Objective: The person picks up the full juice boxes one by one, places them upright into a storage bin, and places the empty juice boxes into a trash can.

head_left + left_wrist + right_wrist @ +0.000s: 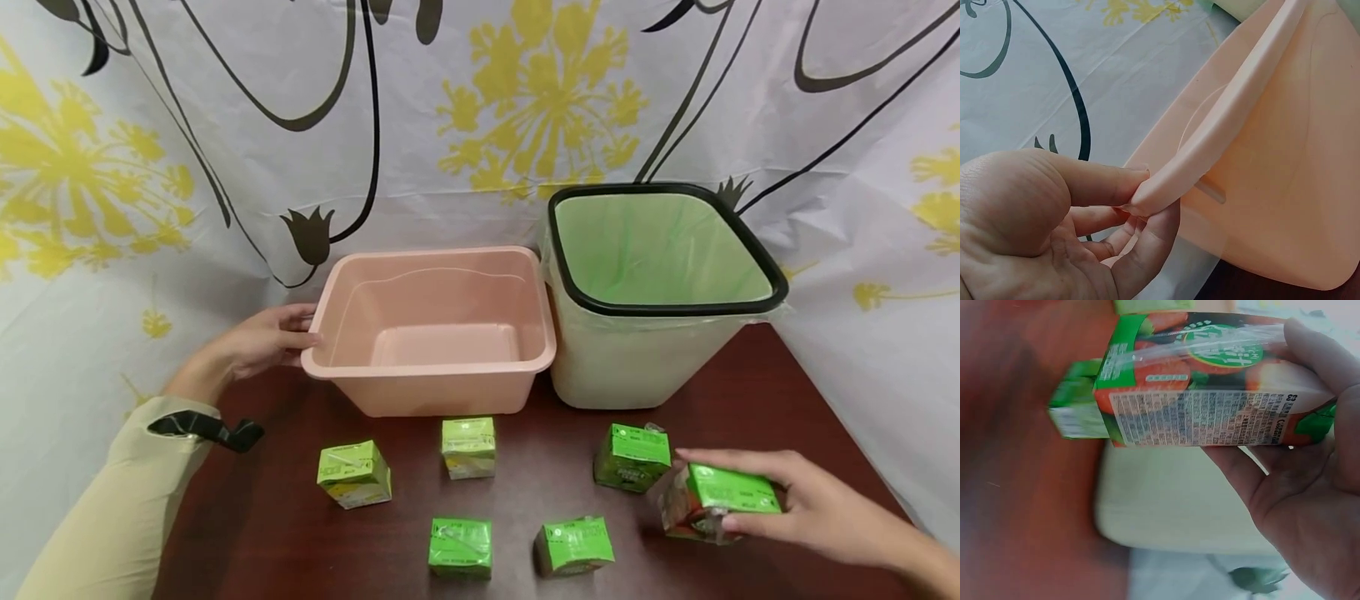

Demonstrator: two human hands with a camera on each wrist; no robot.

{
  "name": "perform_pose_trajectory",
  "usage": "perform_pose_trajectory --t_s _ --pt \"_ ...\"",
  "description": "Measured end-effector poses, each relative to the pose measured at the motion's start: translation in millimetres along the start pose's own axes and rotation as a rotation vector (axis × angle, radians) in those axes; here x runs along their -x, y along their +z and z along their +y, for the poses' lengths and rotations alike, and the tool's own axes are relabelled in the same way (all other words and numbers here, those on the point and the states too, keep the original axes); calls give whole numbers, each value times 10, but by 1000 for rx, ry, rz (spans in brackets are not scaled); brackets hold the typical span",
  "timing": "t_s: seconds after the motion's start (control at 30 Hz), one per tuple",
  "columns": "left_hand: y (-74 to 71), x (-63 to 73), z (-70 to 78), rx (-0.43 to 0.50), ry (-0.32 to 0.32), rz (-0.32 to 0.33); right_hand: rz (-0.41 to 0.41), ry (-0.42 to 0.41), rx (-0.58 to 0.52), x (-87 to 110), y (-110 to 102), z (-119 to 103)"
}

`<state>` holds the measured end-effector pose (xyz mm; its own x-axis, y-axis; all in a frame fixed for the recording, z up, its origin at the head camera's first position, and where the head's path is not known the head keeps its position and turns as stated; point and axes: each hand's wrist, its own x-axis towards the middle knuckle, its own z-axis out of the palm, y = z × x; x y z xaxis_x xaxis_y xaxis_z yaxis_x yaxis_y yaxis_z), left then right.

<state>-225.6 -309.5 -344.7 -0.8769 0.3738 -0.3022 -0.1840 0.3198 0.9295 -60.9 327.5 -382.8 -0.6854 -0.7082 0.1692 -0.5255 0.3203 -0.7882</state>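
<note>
A pink plastic basin (431, 392) stands at the back of the table, its inside bare. My left hand (262, 340) pinches the basin's left rim between thumb and fingers, as the left wrist view shows with the rim (1191, 156) close up. At the right, my right hand (810, 508) grips a juice box (731, 492) with a green top and a red fruit print. In the right wrist view the same juice carton (1191, 415) has clear wrap on it. Just left of that hand stands another green-topped juice box (636, 457).
A trash bin (622, 358) with a black rim and a clear liner stands right of the basin. Two yellow-green boxes (355, 475) (468, 447) stand before the basin. Two green boxes (461, 547) (575, 546) stand at the front. Patterned cloth (420, 167) hangs behind.
</note>
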Motion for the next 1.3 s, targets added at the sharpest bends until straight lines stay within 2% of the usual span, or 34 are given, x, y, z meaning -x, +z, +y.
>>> perform_pose_trajectory --t_s 0.17,0.27,0.47,0.53,0.6,0.73,0.97,1.07,1.3 --pt "-14 8 7 -9 8 -8 -3 9 95 -220 -300 -316" --pt "-16 4 7 -21 14 -11 13 12 129 -351 -476 -427" --pt "3 -3 15 -30 12 -8 35 39 131 -623 -836 -630" --pt "2 -6 15 -31 9 -7 50 27 159 -731 -930 -703" --pt "-2 -10 18 -31 6 -8 71 53 203 -843 -1013 -785" --pt "-5 -6 44 -44 -4 -6 63 81 227 -1115 -1148 -944" --pt "-15 -11 53 -62 1 -13 64 171 304 -1705 -1257 -1214" --pt "-20 -4 53 -67 2 -12 47 185 308 -1974 -1255 -1327" --pt "-24 -5 53 -64 -4 -7 5 162 212 -2537 -1144 -1553"
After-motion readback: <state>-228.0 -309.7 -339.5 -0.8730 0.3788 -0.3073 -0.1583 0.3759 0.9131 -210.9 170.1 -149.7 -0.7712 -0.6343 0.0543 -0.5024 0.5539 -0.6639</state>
